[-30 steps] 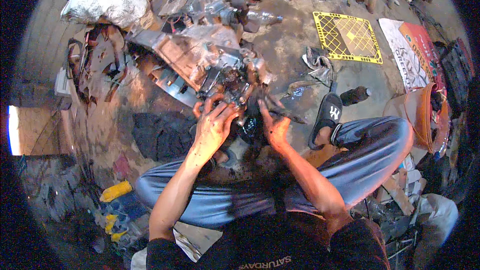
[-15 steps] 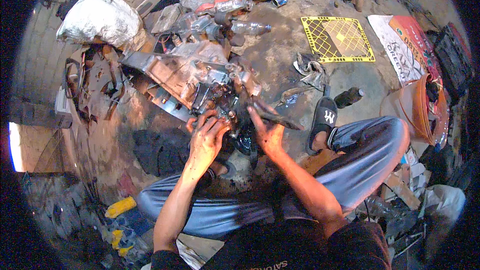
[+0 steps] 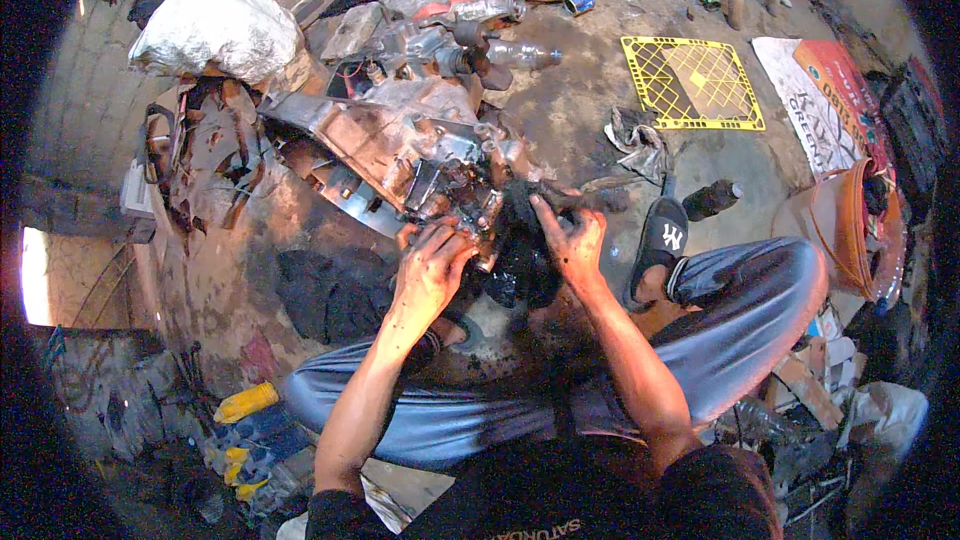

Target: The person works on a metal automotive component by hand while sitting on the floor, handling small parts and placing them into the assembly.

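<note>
Head view: a greasy metal assembly (image 3: pixel 400 145) lies just beyond the left fingers. The left hand (image 3: pixel 435 255) curls its fingers at the near end; whether they grip, I cannot tell. The right hand (image 3: pixel 578 240) grasps a dark, blurred tool (image 3: pixel 608 199) jutting right of its fingers. Steadying left, working right seems the step in hand; the next move likely calls for a firm left, a controlled right.
</note>
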A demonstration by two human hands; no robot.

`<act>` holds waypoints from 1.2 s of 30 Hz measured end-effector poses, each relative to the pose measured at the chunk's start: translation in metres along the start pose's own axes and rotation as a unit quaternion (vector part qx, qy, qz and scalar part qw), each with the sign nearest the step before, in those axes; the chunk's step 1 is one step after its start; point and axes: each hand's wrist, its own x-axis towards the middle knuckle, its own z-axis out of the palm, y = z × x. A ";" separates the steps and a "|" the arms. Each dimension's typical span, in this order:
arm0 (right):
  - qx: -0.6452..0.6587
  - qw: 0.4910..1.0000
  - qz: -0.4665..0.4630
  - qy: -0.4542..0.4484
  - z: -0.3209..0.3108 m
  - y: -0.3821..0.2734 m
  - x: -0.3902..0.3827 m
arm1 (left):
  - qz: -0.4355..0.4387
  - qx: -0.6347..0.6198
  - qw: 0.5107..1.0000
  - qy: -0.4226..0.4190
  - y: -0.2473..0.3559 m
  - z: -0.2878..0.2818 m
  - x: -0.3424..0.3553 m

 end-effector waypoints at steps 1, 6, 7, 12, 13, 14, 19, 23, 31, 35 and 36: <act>0.043 0.998 0.049 -0.021 0.001 0.001 -0.010 | -0.013 -0.001 1.000 -0.010 0.004 -0.001 0.004; 0.050 0.990 0.002 -0.129 0.012 0.038 -0.070 | -0.027 -0.005 0.999 -0.032 0.011 -0.007 0.010; 0.019 0.993 -0.061 -0.100 0.012 0.037 -0.063 | -0.031 0.003 0.999 -0.028 0.011 -0.008 0.009; -0.008 0.986 -0.155 -0.063 0.014 0.011 -0.017 | -0.016 0.040 0.999 -0.023 0.011 -0.008 0.013; -0.099 0.969 -0.210 -0.086 0.009 0.023 -0.024 | -0.013 0.048 0.998 -0.023 0.009 -0.005 0.010; -0.077 0.980 -0.163 -0.081 0.007 0.027 -0.027 | -0.014 0.049 0.998 -0.025 0.007 -0.004 0.010; 0.026 0.995 0.000 -0.093 0.006 0.015 -0.023 | -0.041 0.039 0.998 -0.025 0.006 -0.004 0.007; -0.005 0.994 -0.031 -0.100 0.007 0.046 -0.038 | -0.008 0.069 0.997 -0.036 0.001 0.003 0.005; -0.046 0.991 -0.118 -0.039 0.014 0.019 -0.020 | -0.019 0.108 0.992 -0.058 0.006 -0.009 0.016; -0.051 0.990 -0.117 -0.062 0.007 0.038 -0.035 | -0.016 0.087 0.996 -0.031 0.000 -0.005 0.016; -0.021 0.988 -0.137 -0.061 0.007 0.034 -0.037 | -0.036 0.074 0.996 -0.027 -0.002 -0.005 0.014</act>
